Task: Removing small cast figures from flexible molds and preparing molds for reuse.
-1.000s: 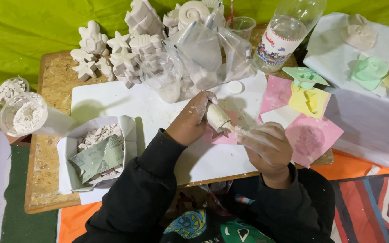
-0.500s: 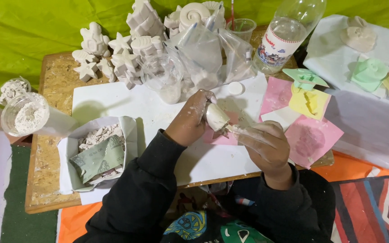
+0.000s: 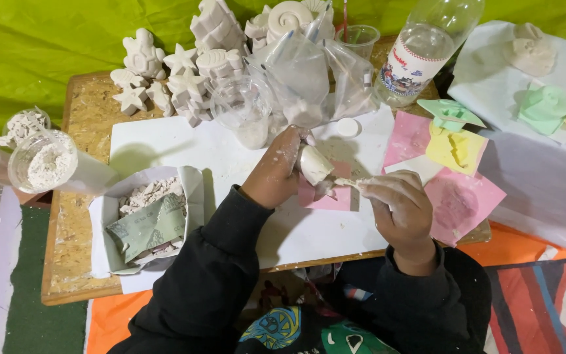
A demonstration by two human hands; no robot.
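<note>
The left hand [image 3: 280,167] has its fingers clamped on a small white plaster cast [image 3: 314,164], tilted above the pink sheet [image 3: 325,196] near the board's front edge, while the right hand [image 3: 397,210], just beside, pinches a thin scraping tool [image 3: 347,183] against its lower end.

Home craft corner: plaster casts [image 3: 188,72], powder cups [image 3: 42,160], chipboard table [image 3: 80,118].

Wooden surface [image 3: 76,118] against green cloth [image 3: 47,39]. White plaster casts [image 3: 178,72] of stars, shells and a turtle grouped at the back. Clear plastic bottle [image 3: 427,49] at back right. Paper box [image 3: 145,223] of plaster scraps at front left. Cup of white powder [image 3: 44,160] beside it. Pink, yellow and green moulds [image 3: 456,147] lie to the right.
</note>
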